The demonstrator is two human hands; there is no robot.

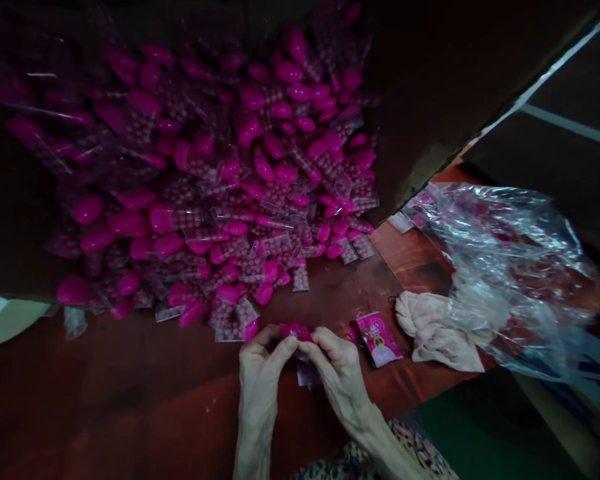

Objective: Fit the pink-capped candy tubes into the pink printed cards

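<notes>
Both hands meet at the near edge of a heap of pink pieces. My left hand (264, 353) pinches the left side of a small shiny pink item (296, 331), thumb on top. From the other side my right hand (337, 353) grips the same item with bent fingers. Its exact kind is partly covered by the fingers. Below them a small clear packet (307, 375) shows between the wrists. Just ahead lie clear tubes or sachets of small pink balls (233, 319) with glossy pink plastic ends. Right of my right hand rests a printed pink sachet (378, 339).
The large heap (260, 167) of pink-ended clear tubes spreads over the reddish-brown surface (145, 387), with dark walls behind and beside it. At right lie a crumpled pale cloth (437, 330) and a big clear plastic bag (520, 260). A pale round rim (10, 320) shows at far left.
</notes>
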